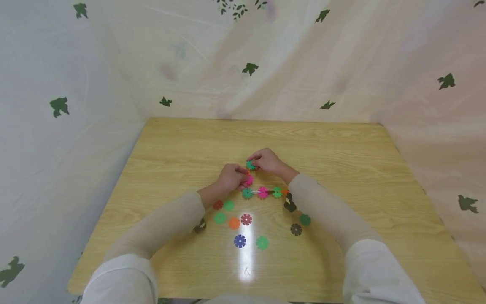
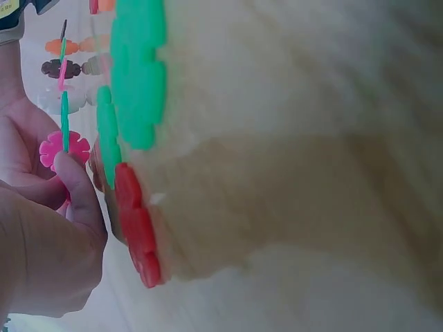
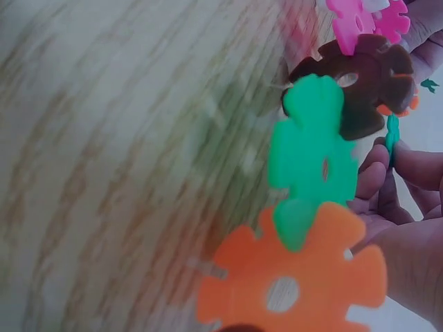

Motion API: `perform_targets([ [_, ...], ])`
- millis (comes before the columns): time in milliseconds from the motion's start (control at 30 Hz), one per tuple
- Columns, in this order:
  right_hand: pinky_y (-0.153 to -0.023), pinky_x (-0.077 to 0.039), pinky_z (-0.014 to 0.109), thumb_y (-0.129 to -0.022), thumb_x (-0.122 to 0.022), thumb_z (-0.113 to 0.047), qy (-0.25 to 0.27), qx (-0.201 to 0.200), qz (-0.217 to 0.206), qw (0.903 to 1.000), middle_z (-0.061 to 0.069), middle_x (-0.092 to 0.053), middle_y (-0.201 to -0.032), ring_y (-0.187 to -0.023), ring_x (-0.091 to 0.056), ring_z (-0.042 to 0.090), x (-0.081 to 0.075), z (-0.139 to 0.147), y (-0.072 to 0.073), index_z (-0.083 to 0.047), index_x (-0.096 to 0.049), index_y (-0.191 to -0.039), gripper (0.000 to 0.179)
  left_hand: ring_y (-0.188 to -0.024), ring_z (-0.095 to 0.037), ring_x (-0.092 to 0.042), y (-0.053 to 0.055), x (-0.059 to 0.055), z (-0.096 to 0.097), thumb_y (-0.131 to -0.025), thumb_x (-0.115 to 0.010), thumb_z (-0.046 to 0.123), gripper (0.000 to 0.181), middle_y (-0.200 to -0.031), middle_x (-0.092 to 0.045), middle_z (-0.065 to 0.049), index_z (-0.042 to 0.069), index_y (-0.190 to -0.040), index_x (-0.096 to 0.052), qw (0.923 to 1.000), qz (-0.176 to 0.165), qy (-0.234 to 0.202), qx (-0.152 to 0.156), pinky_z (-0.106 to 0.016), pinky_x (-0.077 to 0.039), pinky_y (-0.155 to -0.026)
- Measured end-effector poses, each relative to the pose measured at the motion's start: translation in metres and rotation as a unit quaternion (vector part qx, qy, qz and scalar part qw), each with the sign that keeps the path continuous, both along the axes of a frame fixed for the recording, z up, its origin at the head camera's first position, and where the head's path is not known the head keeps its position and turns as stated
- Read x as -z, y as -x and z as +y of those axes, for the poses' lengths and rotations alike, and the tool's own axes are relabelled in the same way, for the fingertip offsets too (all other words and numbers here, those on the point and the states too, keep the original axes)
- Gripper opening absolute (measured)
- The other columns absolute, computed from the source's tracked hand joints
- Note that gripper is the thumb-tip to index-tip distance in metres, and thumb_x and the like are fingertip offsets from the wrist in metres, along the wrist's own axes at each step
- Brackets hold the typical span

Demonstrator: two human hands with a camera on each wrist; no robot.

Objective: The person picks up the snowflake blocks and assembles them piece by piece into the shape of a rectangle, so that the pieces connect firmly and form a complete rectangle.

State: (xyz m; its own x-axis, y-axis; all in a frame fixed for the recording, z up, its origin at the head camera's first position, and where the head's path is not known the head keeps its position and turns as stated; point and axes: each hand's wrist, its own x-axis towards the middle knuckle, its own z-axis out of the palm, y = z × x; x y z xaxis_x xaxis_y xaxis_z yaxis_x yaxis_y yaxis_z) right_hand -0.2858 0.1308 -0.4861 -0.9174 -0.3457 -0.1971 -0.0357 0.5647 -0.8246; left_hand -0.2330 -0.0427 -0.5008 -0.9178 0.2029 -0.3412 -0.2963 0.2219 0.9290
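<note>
My left hand (image 1: 230, 177) pinches a pink notched flower disc (image 1: 248, 180) between thumb and fingers. Just beyond it, my right hand (image 1: 267, 160) holds a teal flower disc (image 1: 250, 165) by its edge, with an orange piece between the two discs. Close below the left fingers lies a row of interlocked discs: a teal one (image 1: 247, 194), a white one, a pink one (image 1: 263, 193), a brown one (image 3: 370, 79), a green one (image 3: 315, 162) and an orange one (image 3: 291, 270). The left hand partly hides where the pinched pink disc meets the row.
Loose discs lie nearer the body on the wooden table (image 1: 182, 261): red (image 1: 217, 204), orange (image 1: 234, 223), blue (image 1: 240, 241), several green (image 1: 262, 242) and a dark one (image 1: 296, 229). Black pieces (image 1: 290, 205) sit beside the right forearm. A patterned cloth (image 1: 205, 63) hangs behind.
</note>
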Motion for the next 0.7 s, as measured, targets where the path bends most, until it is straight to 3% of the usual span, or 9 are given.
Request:
perform_targets([
  [467,-0.056,-0.044,0.018,-0.098,-0.063,-0.003,-0.042,-0.035,0.056,0.9969,0.005,-0.073,-0.089,-0.061,-0.052,0.010,0.0004,-0.0019,0.0072,-0.004,-0.078,-0.108,0.018,-0.055,-0.011,-0.064,0.0037,0.0039,0.0031,-0.091,-0.068,-0.006,0.018,-0.088,-0.071,-0.018,-0.011,-0.109,-0.067,0.9989,0.036,0.017,-0.023,-0.022,-0.061,-0.056],
  [700,-0.051,-0.039,0.017,-0.096,-0.065,-0.001,-0.054,-0.031,0.053,0.9967,0.004,-0.069,-0.072,-0.054,-0.049,0.007,-0.0003,-0.0036,0.0061,-0.004,-0.078,-0.107,0.017,-0.054,-0.011,-0.064,0.0034,0.0072,0.0065,-0.090,-0.066,-0.010,0.014,-0.086,-0.071,-0.018,-0.010,-0.103,-0.069,0.9977,0.049,0.037,-0.030,-0.022,-0.060,-0.055],
])
